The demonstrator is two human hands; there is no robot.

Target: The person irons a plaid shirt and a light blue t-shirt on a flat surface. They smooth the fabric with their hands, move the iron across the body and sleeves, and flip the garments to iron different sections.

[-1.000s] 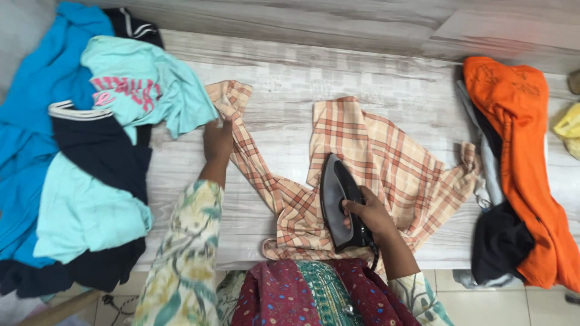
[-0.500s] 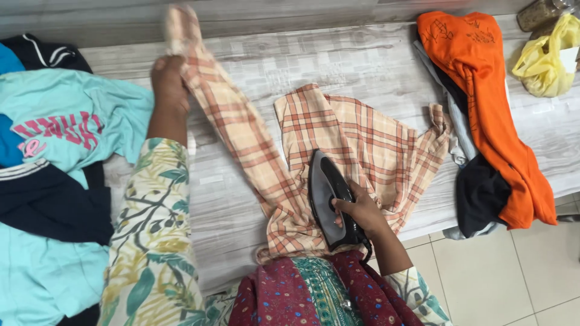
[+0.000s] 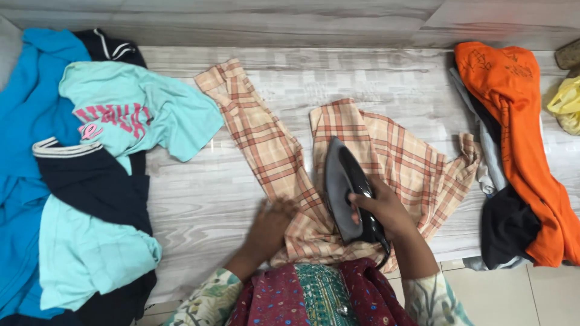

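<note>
Both hands on plaid shirt, right hand gripping iron.

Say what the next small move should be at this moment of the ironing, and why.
Probably lay the iron flat on the stretched-out sleeve of the plaid shirt. The right hand holds the iron tilted on its edge over the shirt, while the left hand presses the cloth flat near the sleeve's base. The sleeve lies straight on the wood-patterned surface, ready for a pass.
</note>
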